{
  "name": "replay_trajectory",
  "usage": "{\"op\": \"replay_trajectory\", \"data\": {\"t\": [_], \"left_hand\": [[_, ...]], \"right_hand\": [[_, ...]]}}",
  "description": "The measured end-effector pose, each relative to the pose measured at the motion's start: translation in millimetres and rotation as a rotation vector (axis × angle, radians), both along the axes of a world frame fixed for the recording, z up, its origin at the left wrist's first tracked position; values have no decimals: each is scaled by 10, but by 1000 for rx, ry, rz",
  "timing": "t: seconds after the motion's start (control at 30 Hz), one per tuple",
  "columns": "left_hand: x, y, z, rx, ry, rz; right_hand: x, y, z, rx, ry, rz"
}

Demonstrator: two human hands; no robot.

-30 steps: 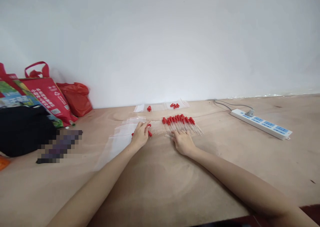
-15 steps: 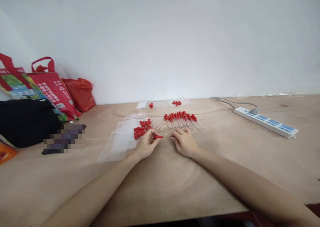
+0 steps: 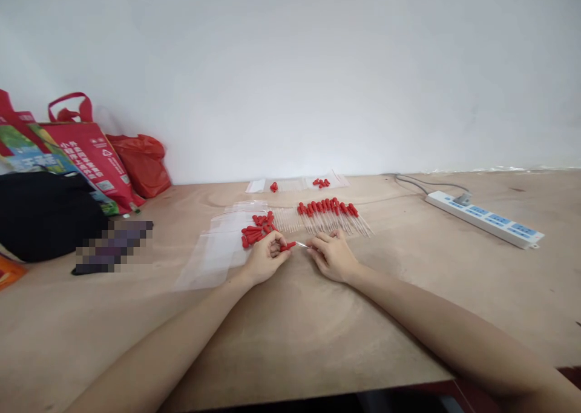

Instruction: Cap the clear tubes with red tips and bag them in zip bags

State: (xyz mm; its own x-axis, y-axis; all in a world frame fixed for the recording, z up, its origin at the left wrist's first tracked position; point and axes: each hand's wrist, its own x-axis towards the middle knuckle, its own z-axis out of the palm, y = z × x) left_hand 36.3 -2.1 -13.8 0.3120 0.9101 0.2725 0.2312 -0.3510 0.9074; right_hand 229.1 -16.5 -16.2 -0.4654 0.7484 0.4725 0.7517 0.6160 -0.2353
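Fingers of the left hand (image 3: 267, 259) pinch a red bulb (image 3: 288, 246) over the middle of the surface (image 3: 290, 346); the right hand (image 3: 334, 258) clamps a thin tube (image 3: 301, 244), tip at the bulb; red-topped tubes (image 3: 327, 208) lie nearer the back edge.

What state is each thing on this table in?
Left hand: closed on a red bulb
Right hand: pinching a thin tube
Loose red bulbs: piled
Bare tubes: side by side, without bulbs
Capped tubes: lying in a row, bulbs on
Power strip: one plug in
Red handled bag: upright
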Motion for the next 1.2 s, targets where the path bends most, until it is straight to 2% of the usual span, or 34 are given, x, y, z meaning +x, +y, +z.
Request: {"op": "replay_trajectory", "data": {"t": [0.27,0.4,0.6,0.73,0.9,1.07,1.2], "left_hand": [[6,-1,-13,-50,44,-18],[-1,-19,2,-24,138,13],[-31,-36,-4,19,224,-27],[-47,-42,13,83,327,-49],[-28,-50,64,194,450,-19],[-10,-67,101,316,473,-24],[-16,-81,101,363,481,-86]], "right_hand": [[15,6,-5,-19,45,107],[37,15,-16,-32,41,172],[75,89,-36,-20,38,203],[83,135,-35,15,10,217],[44,107,-12,63,-63,170],[-27,68,17,26,-75,133],[-52,68,16,-39,-56,174]]}}
